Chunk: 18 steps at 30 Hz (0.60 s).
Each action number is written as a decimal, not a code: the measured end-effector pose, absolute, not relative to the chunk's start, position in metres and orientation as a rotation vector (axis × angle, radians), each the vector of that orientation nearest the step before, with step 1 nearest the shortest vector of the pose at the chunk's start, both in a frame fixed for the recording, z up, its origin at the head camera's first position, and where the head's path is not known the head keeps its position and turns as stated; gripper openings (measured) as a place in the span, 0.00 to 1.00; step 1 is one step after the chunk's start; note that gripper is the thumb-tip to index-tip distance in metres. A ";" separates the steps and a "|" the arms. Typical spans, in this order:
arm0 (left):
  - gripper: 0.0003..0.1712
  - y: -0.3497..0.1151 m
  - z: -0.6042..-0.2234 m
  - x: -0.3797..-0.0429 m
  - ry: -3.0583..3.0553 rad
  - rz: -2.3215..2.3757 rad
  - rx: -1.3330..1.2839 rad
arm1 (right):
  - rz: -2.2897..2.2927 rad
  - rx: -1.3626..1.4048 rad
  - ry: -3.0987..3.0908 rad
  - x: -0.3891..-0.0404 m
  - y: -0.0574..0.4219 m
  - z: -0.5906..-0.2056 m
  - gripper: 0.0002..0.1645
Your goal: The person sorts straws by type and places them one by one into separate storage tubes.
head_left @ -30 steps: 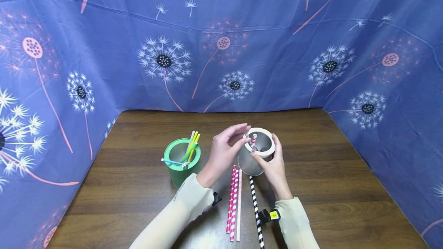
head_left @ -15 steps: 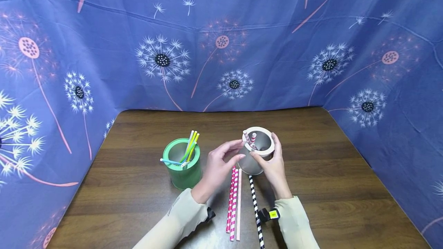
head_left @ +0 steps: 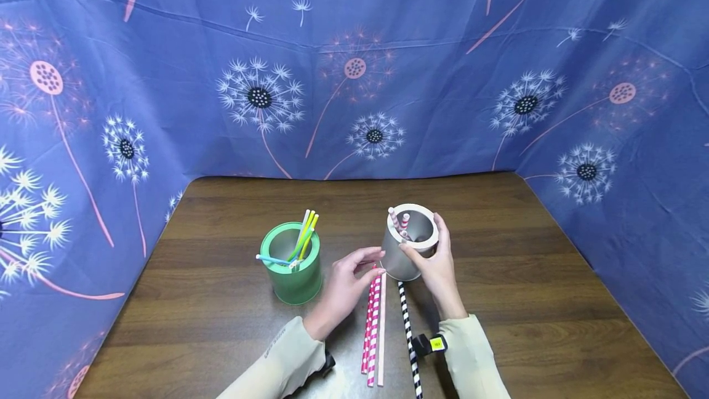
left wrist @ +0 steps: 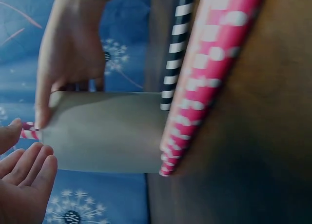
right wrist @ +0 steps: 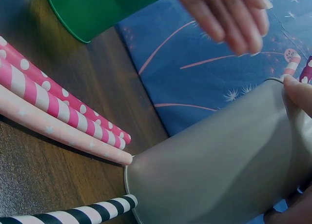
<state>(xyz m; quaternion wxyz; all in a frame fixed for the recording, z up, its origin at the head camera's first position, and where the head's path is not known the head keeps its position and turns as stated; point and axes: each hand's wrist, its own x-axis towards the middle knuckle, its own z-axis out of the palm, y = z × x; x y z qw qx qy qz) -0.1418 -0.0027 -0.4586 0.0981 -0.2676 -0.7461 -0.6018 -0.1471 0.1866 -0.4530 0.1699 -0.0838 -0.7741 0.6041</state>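
My right hand (head_left: 441, 273) grips the silver-grey metal can (right wrist: 214, 160) near its white rim, thumb at the near side and fingers round the right side. Several pink-and-white patterned paper straws (head_left: 406, 220) poke up inside this can. My left hand (head_left: 346, 282) is beside the can at its lower left, fingers slightly bent and thumb apart, with nothing between them. Just under its fingertips in the head view lie a red-pink dotted straw (head_left: 365, 337), a pink-and-white striped straw (head_left: 373, 337) and a pale pink starred straw (head_left: 382, 337). Their far ends come close to the can's base.
A green can (head_left: 299, 282) stands to the left, holding yellow, green, blue and white straws (head_left: 306, 236). One black-and-white striped straw (head_left: 408, 331) lies in front of the grey can, beside my right wrist. Blue dandelion-print cloth (head_left: 332, 79) hangs behind the wooden table (head_left: 526, 300).
My left hand has come away from the grey can's rim and moved down and left, toward the pink straws. A striped straw it covered now leans at the rim. My right hand stays put.
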 end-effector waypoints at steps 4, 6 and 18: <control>0.19 -0.004 -0.471 -0.142 -2.261 -1.763 -0.769 | 1.717 -0.233 -2.195 -0.147 0.186 -0.454 0.58; 0.19 -0.003 -0.475 -0.143 -2.278 -1.769 -0.764 | 1.715 -0.235 -2.197 -0.148 0.186 -0.454 0.58; 0.19 -0.007 -0.494 -0.150 -2.417 -1.874 -0.716 | 1.755 -0.273 -2.213 -0.139 0.178 -0.433 0.58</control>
